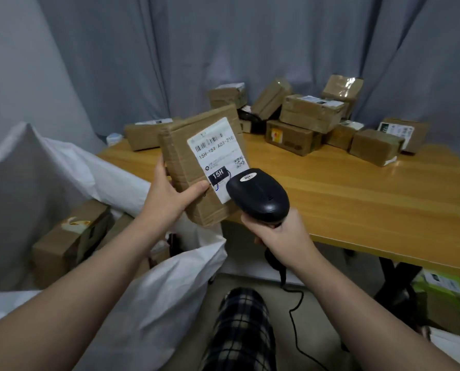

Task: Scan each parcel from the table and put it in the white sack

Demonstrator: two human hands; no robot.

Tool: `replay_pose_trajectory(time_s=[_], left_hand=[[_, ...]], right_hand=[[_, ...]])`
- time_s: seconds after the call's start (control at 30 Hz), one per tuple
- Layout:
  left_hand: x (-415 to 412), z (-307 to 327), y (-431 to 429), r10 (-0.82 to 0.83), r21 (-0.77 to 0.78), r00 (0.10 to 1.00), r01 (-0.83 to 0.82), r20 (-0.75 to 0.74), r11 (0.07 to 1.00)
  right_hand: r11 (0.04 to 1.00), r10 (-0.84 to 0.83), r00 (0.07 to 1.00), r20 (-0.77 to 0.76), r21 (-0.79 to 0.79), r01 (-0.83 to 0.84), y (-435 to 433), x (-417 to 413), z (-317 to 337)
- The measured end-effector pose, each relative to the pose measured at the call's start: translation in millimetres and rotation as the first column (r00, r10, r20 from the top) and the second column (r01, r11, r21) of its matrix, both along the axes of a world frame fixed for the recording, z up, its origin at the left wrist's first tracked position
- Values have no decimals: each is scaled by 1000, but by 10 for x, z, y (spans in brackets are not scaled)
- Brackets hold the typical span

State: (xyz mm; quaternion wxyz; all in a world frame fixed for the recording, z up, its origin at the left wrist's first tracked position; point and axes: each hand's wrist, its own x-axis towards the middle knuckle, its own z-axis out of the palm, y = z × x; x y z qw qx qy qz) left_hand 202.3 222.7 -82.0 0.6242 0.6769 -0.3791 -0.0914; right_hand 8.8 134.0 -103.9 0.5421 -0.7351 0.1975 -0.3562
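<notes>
My left hand (170, 194) grips a flat brown cardboard parcel (180, 145) by its lower left edge and holds it tilted above the table's near corner. Its white shipping label (218, 153) faces me, with a barcode and "15H" printed on it. My right hand (282, 231) holds a black corded barcode scanner (258, 194) whose head points at the label's lower right corner, almost touching it. The white sack (148, 295) stands open at the lower left, below the parcel, with several brown boxes (71, 236) inside.
The wooden table (357, 199) carries a pile of several brown parcels (309, 113) along its far edge, and one more at the far left (146, 135). Grey curtains hang behind. The scanner's cable (296, 317) runs to the floor. Cartons (443, 287) sit under the table at right.
</notes>
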Motion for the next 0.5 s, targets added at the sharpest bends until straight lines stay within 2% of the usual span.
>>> replay_pose_trajectory(time_s=[0.1,0.2,0.3,0.33,0.37,0.43,0.5], left_hand=[[247,-21,478,149,5,988,-149,35,989],[410,-67,874,248,139,963,-261,107,955],[546,-93,1152,319,269,931,-358,179,894],[589,-71,1215,341,296,922,-383,185,875],[637,-24,1262,354,305,914,-400,196,864],[709,134,1338,372,324,900,-430,227,843],[781,293,1377,357,341,899,-428,253,837]], right_hand=[[983,183,972,-146,57,-176,168,298,-141],[953,299,885,-355,163,-257,299,523,-353],[957,221,749,-624,-10,-291,375,664,-500],[964,168,758,-630,-55,-259,385,697,-458],[979,138,818,-559,-48,-199,391,726,-365],[992,121,958,-259,76,-104,413,749,-95],[956,159,985,66,241,-171,485,724,149]])
